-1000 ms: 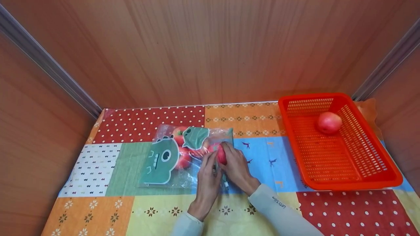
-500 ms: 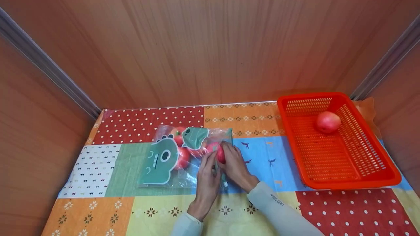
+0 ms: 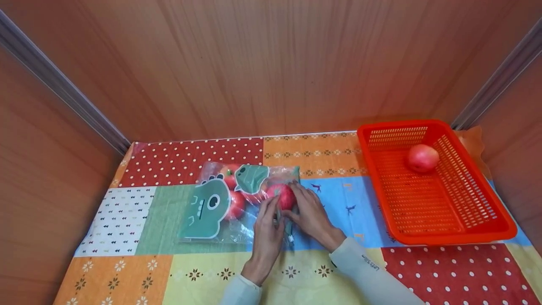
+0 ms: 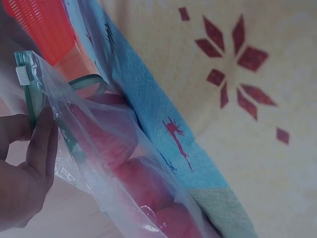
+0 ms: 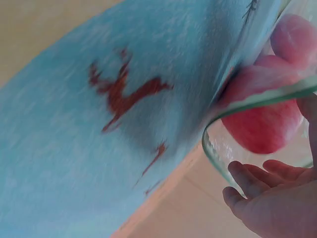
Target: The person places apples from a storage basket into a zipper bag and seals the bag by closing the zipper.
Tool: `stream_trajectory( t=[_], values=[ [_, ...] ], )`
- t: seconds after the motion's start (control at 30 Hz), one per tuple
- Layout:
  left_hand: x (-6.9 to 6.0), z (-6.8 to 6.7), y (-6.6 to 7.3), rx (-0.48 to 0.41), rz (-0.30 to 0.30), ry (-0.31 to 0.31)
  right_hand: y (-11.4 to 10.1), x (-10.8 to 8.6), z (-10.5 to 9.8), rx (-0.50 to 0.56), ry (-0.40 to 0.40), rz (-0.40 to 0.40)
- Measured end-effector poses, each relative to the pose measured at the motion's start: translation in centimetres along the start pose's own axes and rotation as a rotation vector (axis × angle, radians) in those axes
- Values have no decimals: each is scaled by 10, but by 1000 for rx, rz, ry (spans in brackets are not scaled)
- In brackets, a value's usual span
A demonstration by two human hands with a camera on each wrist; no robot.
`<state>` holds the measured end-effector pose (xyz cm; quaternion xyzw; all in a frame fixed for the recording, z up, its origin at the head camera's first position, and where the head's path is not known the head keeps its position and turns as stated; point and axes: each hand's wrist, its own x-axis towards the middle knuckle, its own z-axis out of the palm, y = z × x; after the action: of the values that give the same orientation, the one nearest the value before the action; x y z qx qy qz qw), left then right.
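A clear zip bag (image 3: 202, 214) with green cartoon prints lies flat, its mouth facing right. Several red apples (image 3: 236, 205) are inside. Just within the mouth sits another apple (image 3: 283, 195). My left hand (image 3: 267, 231) pinches the green-edged rim of the opening; in the left wrist view a white slider (image 4: 23, 75) shows above its fingers. At the opening is my right hand (image 3: 313, 216), its fingers loosely spread and holding nothing. The right wrist view shows this hand (image 5: 277, 203) by the green rim (image 5: 257, 102), a little apart from the mouth apple (image 5: 265, 126).
A red plastic basket (image 3: 415, 207) stands on the right, with one apple (image 3: 423, 158) near its back. Beneath everything is a patchwork tablecloth (image 3: 211, 275). Wooden panels (image 3: 271, 67) enclose the back and both sides.
My right hand has let go of the apple at the bag's mouth and drawn slightly back to the right. More of that apple shows. My left hand keeps its place on the rim.
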<state>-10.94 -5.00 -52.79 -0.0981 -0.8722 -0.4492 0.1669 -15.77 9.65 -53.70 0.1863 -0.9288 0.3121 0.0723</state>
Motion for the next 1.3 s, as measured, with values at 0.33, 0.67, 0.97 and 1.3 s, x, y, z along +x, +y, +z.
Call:
stream_trajectory(
  t=[0.33,0.67,0.97,1.3],
  values=[
    [-2,1,-5,16,20,18,18,-18,-27,-68,76,-11],
    [-2,1,-4,-11,21,20,27,-30,-63,-95,134,49],
    [-3,1,-4,-32,12,12,20,-39,-100,-109,112,140],
    [-3,0,0,-29,-32,-21,15,-46,-150,-75,66,230]
  ],
)
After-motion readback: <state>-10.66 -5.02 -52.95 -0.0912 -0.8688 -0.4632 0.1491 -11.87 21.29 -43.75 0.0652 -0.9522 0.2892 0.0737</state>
